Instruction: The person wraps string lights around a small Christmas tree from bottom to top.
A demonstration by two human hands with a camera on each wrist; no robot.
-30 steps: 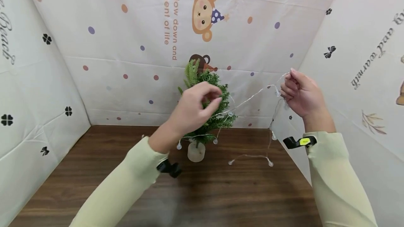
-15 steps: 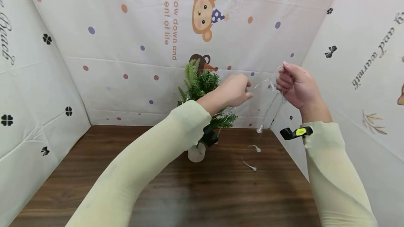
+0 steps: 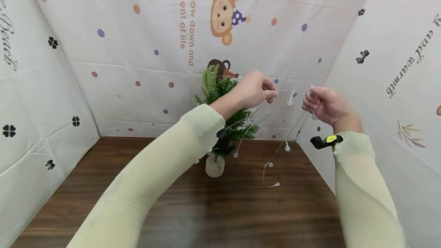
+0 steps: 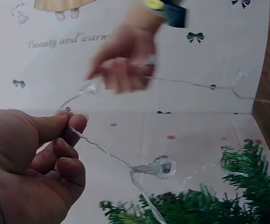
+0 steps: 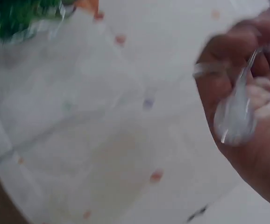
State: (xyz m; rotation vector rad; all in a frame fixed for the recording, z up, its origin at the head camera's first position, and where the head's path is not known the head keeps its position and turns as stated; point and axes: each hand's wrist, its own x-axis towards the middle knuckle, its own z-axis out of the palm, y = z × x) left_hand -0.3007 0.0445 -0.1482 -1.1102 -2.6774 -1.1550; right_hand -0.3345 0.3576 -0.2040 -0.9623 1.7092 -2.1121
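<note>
A small green artificial Christmas tree [image 3: 225,86] stands on a round whitish base [image 3: 214,167], its middle partly hidden by my left arm. A clear wire of string lights [image 4: 104,150] with round transparent bulbs runs between the tree and my hands. My left hand [image 3: 253,90], right of the treetop, pinches the wire between thumb and index finger. Farther right, my right hand [image 3: 325,105] is raised with fingers curled round another stretch of wire. One bulb [image 5: 235,116] hangs against its palm in the right wrist view. Below it the loose strand trails down to the table.
The dark wood table [image 3: 193,209] meets a printed white back cloth [image 3: 165,102] close behind the tree. A side cloth [image 3: 389,125] rises at the right, near my right hand. A loose bulb [image 3: 276,184] lies on the table right of the base.
My left hand has moved right from in front of the tree, then up slightly, and now pinches the wire. My right hand rose, then dropped slightly. The trailing strand has shifted left.
</note>
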